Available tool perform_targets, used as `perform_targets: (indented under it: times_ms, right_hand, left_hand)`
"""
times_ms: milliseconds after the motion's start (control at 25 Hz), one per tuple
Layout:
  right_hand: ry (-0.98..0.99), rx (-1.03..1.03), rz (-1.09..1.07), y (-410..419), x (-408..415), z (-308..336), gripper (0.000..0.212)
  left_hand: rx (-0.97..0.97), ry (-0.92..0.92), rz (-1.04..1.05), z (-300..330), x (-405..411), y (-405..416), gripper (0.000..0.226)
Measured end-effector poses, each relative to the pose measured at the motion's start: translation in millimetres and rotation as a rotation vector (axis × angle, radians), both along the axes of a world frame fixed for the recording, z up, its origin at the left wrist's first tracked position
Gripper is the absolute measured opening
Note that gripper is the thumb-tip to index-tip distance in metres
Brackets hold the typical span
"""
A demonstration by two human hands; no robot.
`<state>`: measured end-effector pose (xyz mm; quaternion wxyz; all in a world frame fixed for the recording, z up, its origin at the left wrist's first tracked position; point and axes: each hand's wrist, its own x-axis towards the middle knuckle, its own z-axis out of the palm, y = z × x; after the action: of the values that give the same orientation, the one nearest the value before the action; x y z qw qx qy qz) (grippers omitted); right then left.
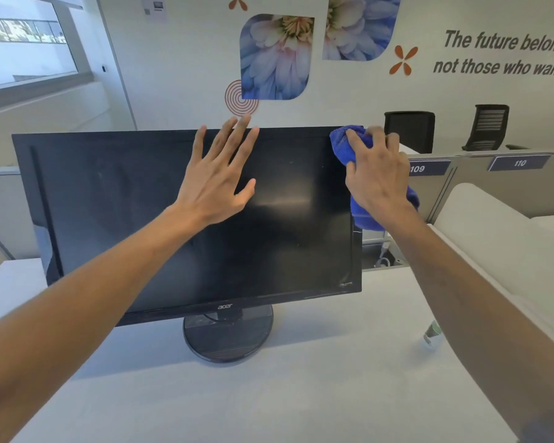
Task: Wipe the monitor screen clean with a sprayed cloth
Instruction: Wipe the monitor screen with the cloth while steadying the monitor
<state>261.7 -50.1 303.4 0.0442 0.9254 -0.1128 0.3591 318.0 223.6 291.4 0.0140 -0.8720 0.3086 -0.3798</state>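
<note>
Your left hand (216, 183) flat, fingers spread, on monitor (125, 203) centre | right hand (376, 174) grips cloth (341, 139) at its top-right corner | unwiped screen stretches leftward

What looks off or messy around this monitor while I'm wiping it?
Nothing is spilled or broken. The monitor sits rotated on its stand, so it looks askew to the desk edge, and faint smudges show on its left part. The right hand presses the cloth on the top right corner; the left hand is spread open.

The black flat-screen monitor (186, 215) stands on the white desk (301, 394); a small clear spray bottle (431, 334) sits to its right (behind it, grey partitions (480, 187)).
</note>
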Motion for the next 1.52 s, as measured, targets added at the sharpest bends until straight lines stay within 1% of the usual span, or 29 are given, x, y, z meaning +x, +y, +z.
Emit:
perform_targets:
  times_ms: [120, 240, 520, 800, 1040, 1280, 1400, 1520]
  right_hand:
    - [0.054, -0.017, -0.009, -3, 9, 0, 0.049]
    - [0.069, -0.016, -0.012, -3, 11, -2, 0.047]
    - [0.093, -0.005, 0.011, -4, 2, -26, 0.045]
    - [0.091, 0.029, 0.056, -2, -37, -94, 0.039]
    - [0.243, 0.074, 0.014, 2, -78, -160, 0.042]
    - [0.373, 0.203, -0.011, 6, -103, -196, 0.046]
    - [0.374, 0.297, -0.039, 10, -106, -203, 0.044]
    - [0.387, 0.385, -0.112, 21, -105, -201, 0.045]
  left_hand:
    - [0.023, 0.032, 0.045, 12, 18, -4, 0.077]
    - [0.070, 0.052, 0.062, 1, 28, -1, 0.076]
    - [0.018, 0.077, 0.031, -18, 25, 3, 0.077]
    - [0.004, 0.094, 0.067, -26, 18, 3, 0.081]
    - [0.016, 0.110, 0.071, -24, 18, 1, 0.082]
    - [0.015, 0.103, 0.068, -23, 15, 4, 0.080]
    - [0.049, 0.093, 0.076, -21, 14, 5, 0.080]
    - [0.051, 0.093, 0.094, -21, 11, 3, 0.082]
